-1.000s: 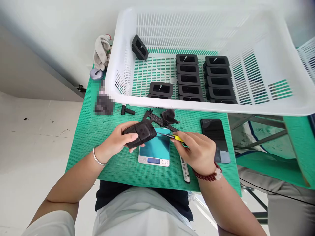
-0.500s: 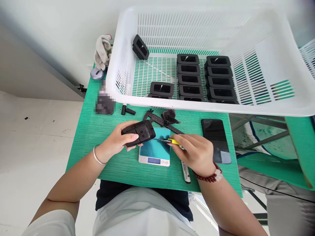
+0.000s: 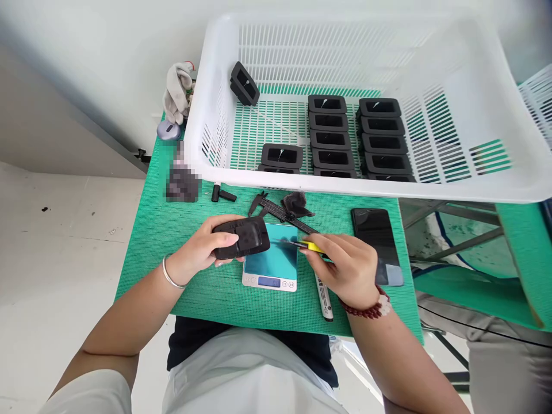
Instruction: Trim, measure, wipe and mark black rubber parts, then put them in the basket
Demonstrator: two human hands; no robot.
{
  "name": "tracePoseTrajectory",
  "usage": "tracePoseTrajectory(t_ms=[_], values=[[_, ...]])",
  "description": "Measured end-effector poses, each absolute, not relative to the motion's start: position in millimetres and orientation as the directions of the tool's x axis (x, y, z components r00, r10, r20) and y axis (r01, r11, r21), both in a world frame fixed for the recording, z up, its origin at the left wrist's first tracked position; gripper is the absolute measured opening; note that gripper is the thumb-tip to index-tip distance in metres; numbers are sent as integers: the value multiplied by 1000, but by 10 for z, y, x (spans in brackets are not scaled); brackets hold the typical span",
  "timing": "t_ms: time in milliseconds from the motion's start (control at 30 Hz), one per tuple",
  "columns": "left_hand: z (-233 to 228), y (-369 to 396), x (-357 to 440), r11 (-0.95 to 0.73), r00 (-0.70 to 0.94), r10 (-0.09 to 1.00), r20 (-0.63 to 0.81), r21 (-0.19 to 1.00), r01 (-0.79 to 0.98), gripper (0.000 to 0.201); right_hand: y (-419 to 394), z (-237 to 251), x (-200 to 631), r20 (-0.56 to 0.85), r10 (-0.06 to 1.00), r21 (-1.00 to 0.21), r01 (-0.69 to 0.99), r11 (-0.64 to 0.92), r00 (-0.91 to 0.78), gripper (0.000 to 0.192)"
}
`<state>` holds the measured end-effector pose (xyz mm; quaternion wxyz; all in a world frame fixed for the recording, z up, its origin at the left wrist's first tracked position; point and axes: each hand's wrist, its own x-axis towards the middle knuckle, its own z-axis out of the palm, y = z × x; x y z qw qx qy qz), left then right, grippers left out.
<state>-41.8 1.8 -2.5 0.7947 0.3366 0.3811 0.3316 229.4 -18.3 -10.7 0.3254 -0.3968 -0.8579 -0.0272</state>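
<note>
Gripped in my left hand is a black plastic part with rounded corners and a raised block on its upward face. My thumb presses on that face; the other fingers go beneath. The part hovers over the left side of a small digital scale with a blue-green plate. My right hand is closed round a yellow-handled craft knife, its thin blade pointing left toward the part but apart from it. Below the right hand lies a white marker pen.
A large white basket at the back holds several black parts in stacked rows. Calipers and a dark crumpled cloth lie behind the scale. A phone is at the right, a small black tool at the left.
My left hand has turned the black part, so its block-bearing face shows more. My right hand has drawn the knife slightly to the right, away from the part.
</note>
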Motion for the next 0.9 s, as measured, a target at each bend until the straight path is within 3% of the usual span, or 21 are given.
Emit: tracePoseTrajectory(t_ms=[100, 267, 400, 567, 733, 900], values=[[-22, 28, -424, 563, 515, 772, -372, 777, -283, 47, -191, -108, 2283, 559, 652, -255, 642, 723, -512, 7], [-2, 20, -423, 583, 542, 744, -390, 775, -242, 49, -188, -106, 2284, 573, 682, -244, 699, 672, -455, 7], [-1, 17, -421, 592, 538, 741, -403, 771, -237, 51, -192, -88, 2278, 555, 650, -296, 607, 738, -519, 7], [10, 16, -415, 608, 569, 714, -409, 765, -212, 47, -185, -93, 2296, 558, 689, -242, 703, 669, -463, 6], [0, 14, -425, 618, 567, 706, -425, 761, -199, 50, -190, -104, 2312, 540, 637, -303, 579, 757, -550, 11], [0, 24, -425, 628, 583, 693, -423, 751, -202, 47, -188, -102, 2313, 540, 685, -267, 672, 691, -489, 6]])
